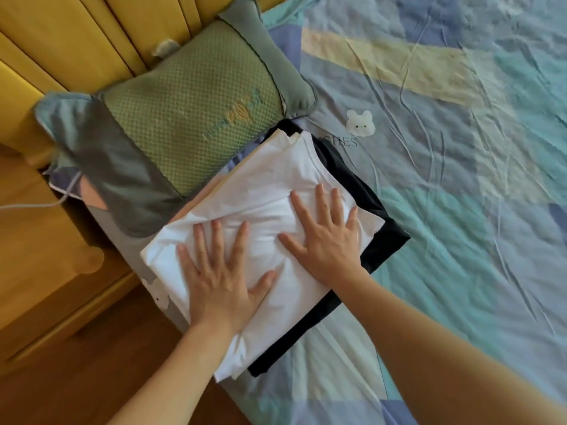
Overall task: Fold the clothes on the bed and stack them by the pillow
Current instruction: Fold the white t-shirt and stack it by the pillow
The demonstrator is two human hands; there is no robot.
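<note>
Bed (460, 185): pillow (184, 124), clothes stack (383, 237).

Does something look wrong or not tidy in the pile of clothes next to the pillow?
Only slightly. The white shirt under both hands sits skewed on the black garment, and it is wrinkled between them.
</note>
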